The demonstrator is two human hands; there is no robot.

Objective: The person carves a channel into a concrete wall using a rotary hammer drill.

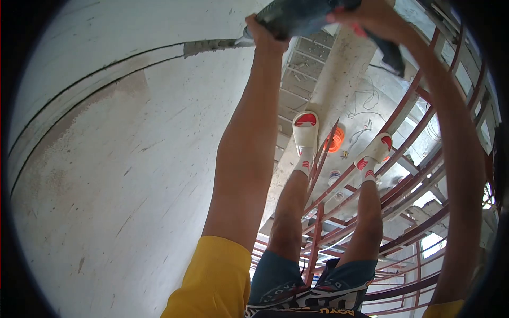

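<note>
A dark hammer drill (pixel 303 17) is at the top of the head view, its upper part cut off by the frame edge. My left hand (pixel 269 38) is wrapped round its front end, close to the wall. At the rear, my right hand (pixel 371 22) grips the body beside some red parts; it is somewhat blurred. The tool's tip meets the white wall (pixel 132 175) at the end of a chipped-out grey groove (pixel 209 46). From there, two parallel dark cut lines curve away to the left along the wall.
My feet, in white-and-red slides (pixel 306 130), stand high up, one on a concrete beam (pixel 339 69) and one on red-brown metal bars (pixel 419 127). Below are an orange bucket (pixel 335 139), loose wire (pixel 371 100) and debris. Scaffold-like bars curve along the right.
</note>
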